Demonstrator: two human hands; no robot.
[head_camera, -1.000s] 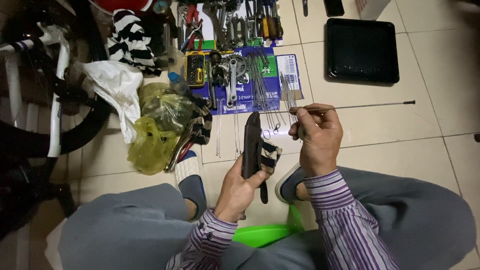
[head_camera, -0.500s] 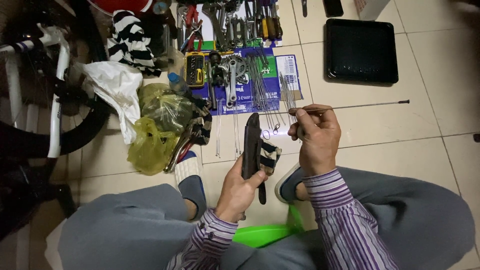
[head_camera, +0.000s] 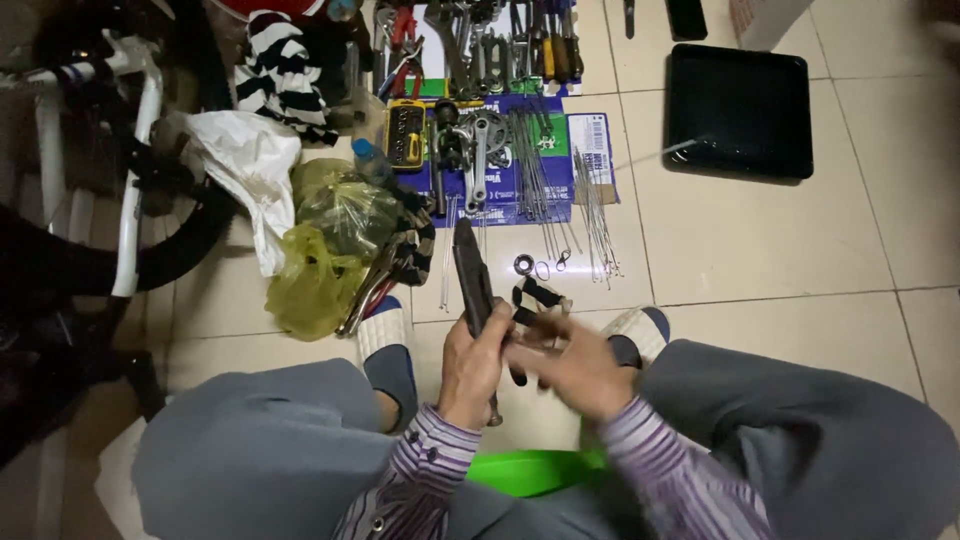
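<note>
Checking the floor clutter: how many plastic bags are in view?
3: a white bag by the bicycle frame, a clear greenish bag right of it, a yellow bag below. More may be hidden underneath.

sleeves (head_camera: 430, 460) purple-striped | trousers (head_camera: 230, 440) grey | bag (head_camera: 310, 280) yellow | tray (head_camera: 740, 100) black | stool (head_camera: 530, 470) green

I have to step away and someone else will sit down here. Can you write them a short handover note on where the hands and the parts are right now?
Left hand: gripping a dark long tool, upright in front of the knees.
Right hand: blurred, close beside the left; whether it holds anything cannot be told.
Loose spokes lie on the tiles and on the blue sheet, next to a crank arm.
A small ring lies on the floor ahead of the hands.
Black tray far right; white bicycle frame at left.
How much is done or left cannot be told.
</note>
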